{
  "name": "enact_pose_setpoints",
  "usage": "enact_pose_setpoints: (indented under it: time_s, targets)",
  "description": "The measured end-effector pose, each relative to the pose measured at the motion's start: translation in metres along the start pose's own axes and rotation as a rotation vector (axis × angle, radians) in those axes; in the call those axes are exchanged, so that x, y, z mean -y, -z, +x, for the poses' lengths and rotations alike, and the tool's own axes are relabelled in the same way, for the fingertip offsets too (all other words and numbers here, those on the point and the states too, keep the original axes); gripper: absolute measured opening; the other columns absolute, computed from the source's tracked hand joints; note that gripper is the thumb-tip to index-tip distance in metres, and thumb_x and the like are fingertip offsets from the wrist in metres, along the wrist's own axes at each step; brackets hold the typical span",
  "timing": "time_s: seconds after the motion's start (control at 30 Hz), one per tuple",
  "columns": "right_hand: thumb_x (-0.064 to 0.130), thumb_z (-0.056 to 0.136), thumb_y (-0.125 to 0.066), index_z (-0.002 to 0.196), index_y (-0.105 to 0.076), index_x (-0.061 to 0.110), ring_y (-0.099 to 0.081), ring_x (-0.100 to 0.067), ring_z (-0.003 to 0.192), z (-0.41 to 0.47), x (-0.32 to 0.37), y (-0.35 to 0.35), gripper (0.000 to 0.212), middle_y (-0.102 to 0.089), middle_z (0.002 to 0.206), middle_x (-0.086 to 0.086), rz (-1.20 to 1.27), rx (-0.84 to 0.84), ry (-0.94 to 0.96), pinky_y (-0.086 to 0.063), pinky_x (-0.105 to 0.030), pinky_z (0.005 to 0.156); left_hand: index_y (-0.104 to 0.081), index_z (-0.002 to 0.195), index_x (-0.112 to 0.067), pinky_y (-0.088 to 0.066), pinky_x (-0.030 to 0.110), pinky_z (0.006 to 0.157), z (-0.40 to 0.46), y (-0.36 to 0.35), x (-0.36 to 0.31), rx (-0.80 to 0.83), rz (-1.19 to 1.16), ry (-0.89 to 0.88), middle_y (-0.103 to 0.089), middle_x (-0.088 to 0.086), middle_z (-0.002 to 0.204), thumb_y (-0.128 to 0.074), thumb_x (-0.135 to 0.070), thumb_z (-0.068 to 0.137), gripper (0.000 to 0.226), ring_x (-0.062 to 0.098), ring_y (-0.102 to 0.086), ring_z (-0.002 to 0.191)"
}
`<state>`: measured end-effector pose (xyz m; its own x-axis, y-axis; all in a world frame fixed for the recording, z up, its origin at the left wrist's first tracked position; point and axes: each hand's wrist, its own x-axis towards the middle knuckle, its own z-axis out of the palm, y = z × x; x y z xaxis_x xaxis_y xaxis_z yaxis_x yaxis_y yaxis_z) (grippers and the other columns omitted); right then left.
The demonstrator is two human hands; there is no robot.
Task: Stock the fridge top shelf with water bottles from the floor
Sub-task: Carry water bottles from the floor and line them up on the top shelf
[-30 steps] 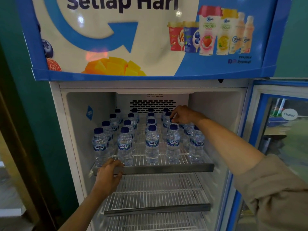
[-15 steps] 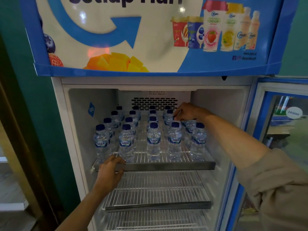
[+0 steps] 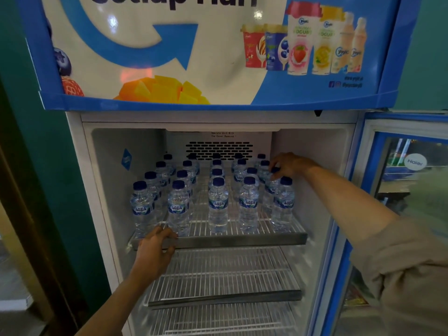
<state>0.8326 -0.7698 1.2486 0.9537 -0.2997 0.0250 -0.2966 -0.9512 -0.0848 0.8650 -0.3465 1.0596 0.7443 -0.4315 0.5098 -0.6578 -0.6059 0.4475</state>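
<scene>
Bottles (image 3: pixel 218 204) everywhere on that top shelf (image 3: pixel 242 240), clear ribbed plastic with dark blue screw caps and blue labels, lined up in rows running back toward the slotted vent (image 3: pixel 219 150). Your right hand (image 3: pixel 289 166) is reaching in along the right wall, fingers pinched down around the cap of one bottle (image 3: pixel 271 190) in the second row, right behind the front corner bottle. Your left hand (image 3: pixel 155 251) is curled closed over the front left of the shelf, fingers hooked on the flat metal lip just beside the nearest bottle's base. That shelf is white wire grid with a dull grey steel front bar; the lower shelf (image 3: pixel 223 277) is the same wire, bare. Smooth white plastic lines the fridge (image 3: pixel 104 190) walls, and a glossy curved sign (image 3: pixel 213 52) with printed fruit and yoghurt cups hangs overhead. Your loose beige sleeve (image 3: pixel 407 270) bunches at the right edge.
</scene>
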Motion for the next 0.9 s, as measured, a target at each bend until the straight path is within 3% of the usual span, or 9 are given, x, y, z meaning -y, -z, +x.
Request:
enact_pose_setpoints:
  time_s: [0.13, 0.47, 0.6, 0.67, 0.77, 0.9]
  targets:
    - [0.034, 0.088, -0.074, 0.120, -0.066, 0.019, -0.053, -0.023, 0.117, -0.006, -0.002, 0.004, 0.037, -0.049, 0.137, -0.005, -0.020, -0.004, -0.003, -0.046, -0.027, 0.093, -0.068, 0.096, -0.018, -0.036, 0.026, 0.065, -0.001, 0.000, 0.001, -0.010, -0.004, -0.016, -0.056, -0.005, 0.094, -0.074, -0.002, 0.074, 0.027, 0.011, -0.052, 0.078]
    - [0.040, 0.085, -0.075, 0.127, -0.063, 0.017, -0.057, -0.021, 0.112, 0.002, 0.014, 0.006, 0.049, -0.056, 0.133, -0.004, -0.138, 0.040, -0.028, -0.051, -0.033, 0.093, -0.069, 0.096, -0.018, -0.037, 0.024, 0.064, -0.001, -0.001, 0.007, -0.011, -0.011, -0.034, -0.053, -0.007, 0.091, -0.075, 0.000, 0.071, 0.032, 0.009, -0.052, 0.077]
    - [0.051, 0.096, -0.054, 0.131, -0.059, 0.014, -0.058, -0.021, 0.100, 0.010, 0.035, 0.009, 0.051, -0.061, 0.129, -0.008, -0.059, -0.041, -0.027, -0.050, -0.031, 0.085, -0.069, 0.096, -0.020, -0.034, 0.018, 0.062, -0.001, -0.002, 0.006, -0.012, -0.006, -0.031, -0.053, -0.008, 0.092, -0.075, -0.002, 0.072, 0.031, 0.008, -0.050, 0.077]
    - [0.060, 0.096, -0.046, 0.117, -0.065, 0.018, -0.060, -0.022, 0.096, 0.011, 0.051, 0.007, 0.051, -0.064, 0.119, -0.005, 0.005, -0.115, 0.045, -0.053, -0.036, 0.088, -0.068, 0.097, -0.020, -0.036, 0.021, 0.063, -0.001, -0.002, 0.006, -0.013, -0.008, -0.029, -0.053, -0.007, 0.093, -0.075, -0.002, 0.072, 0.031, 0.008, -0.051, 0.078]
    - [0.058, 0.088, -0.063, 0.115, -0.068, 0.021, -0.061, -0.021, 0.101, 0.013, 0.062, -0.004, 0.046, -0.065, 0.119, -0.002, -0.029, -0.036, 0.128, -0.052, -0.034, 0.092, -0.068, 0.097, -0.020, -0.037, 0.025, 0.065, 0.000, -0.001, 0.007, -0.007, -0.012, -0.034, -0.054, -0.007, 0.093, -0.074, -0.003, 0.073, 0.030, 0.009, -0.051, 0.078]
    - [0.044, 0.084, -0.075, 0.113, -0.068, 0.019, -0.060, -0.017, 0.091, 0.019, 0.067, -0.005, 0.039, -0.066, 0.115, -0.006, -0.018, -0.037, 0.136, -0.051, -0.028, 0.083, -0.068, 0.096, -0.020, -0.038, 0.025, 0.066, 0.000, -0.001, 0.006, -0.010, -0.022, -0.033, -0.055, -0.006, 0.092, -0.075, -0.002, 0.072, 0.030, 0.010, -0.053, 0.078]
